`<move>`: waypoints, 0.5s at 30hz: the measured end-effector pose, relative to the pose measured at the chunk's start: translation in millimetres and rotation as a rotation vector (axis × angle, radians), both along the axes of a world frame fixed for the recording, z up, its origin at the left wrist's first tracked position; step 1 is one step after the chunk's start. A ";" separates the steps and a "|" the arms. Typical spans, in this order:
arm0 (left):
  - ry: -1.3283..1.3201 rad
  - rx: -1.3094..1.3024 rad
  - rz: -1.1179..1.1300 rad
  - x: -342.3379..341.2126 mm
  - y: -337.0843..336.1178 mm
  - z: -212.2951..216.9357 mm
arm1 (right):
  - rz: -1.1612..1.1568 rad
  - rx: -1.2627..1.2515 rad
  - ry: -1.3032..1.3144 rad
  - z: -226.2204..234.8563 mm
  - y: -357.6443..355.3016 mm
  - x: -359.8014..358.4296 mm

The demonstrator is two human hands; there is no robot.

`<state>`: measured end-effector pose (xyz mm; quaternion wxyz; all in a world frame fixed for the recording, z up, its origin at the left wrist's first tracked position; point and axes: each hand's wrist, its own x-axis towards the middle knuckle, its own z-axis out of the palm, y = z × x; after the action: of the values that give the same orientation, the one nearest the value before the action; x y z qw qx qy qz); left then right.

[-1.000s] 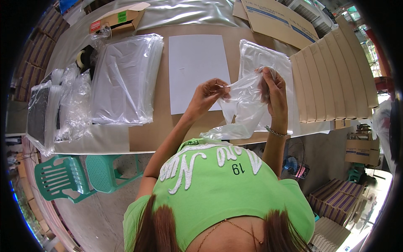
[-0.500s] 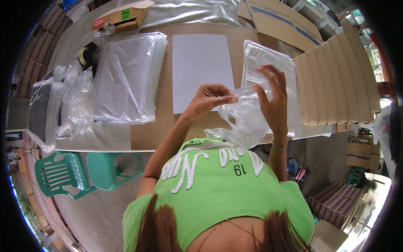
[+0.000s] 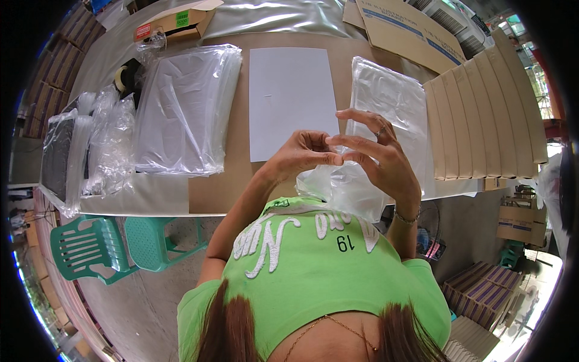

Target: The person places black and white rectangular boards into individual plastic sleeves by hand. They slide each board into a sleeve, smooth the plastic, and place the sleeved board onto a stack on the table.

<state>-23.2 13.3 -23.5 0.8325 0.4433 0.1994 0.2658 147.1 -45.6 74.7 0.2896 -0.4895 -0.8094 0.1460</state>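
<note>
While the left hand [image 3: 303, 152] keeps its grip closed on the clear plastic bag [image 3: 353, 188], the right hand [image 3: 389, 163] meets it, finger closure indeterminable. Thin, glossy and creased, the bag hangs loosely at the near edge of the surface [image 3: 160, 196].

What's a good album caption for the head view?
Left hand and right hand close together by clear plastic, near a white sheet.

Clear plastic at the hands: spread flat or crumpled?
Crumpled: the clear plastic hangs in loose folds below the left hand and right hand.
</note>
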 end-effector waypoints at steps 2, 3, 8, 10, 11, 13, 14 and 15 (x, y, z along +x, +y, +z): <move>0.007 -0.008 -0.016 -1.4 -1.4 -1.8 | 0.026 -0.017 -0.013 3.4 -1.5 -1.9; 0.011 -0.011 -0.024 -2.4 -2.2 -2.4 | 0.038 -0.017 -0.030 2.9 -2.0 -2.0; -0.055 -0.051 -0.027 -4.9 -4.0 -0.4 | 0.073 -0.020 -0.052 -1.5 -2.8 -2.5; -0.089 -0.059 -0.017 -5.8 -5.0 2.0 | 0.100 -0.005 0.042 -4.8 0.4 -1.3; -0.111 -0.057 -0.018 -5.6 -5.4 3.4 | 0.112 0.002 0.087 -6.8 2.1 -0.3; -0.153 -0.082 -0.026 -4.9 -6.4 3.8 | 0.078 0.032 0.149 -12.9 4.8 0.2; -0.171 -0.108 -0.031 -4.7 -6.9 3.7 | 0.063 0.047 0.181 -15.4 6.2 -0.2; -0.190 -0.134 -0.037 -4.6 -7.5 3.6 | 0.090 0.045 0.223 -16.7 7.7 -0.9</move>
<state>-27.8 5.8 -20.0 0.8802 0.3630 0.1289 0.2774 146.2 -37.9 58.0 0.3820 -0.4270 -0.7962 0.1943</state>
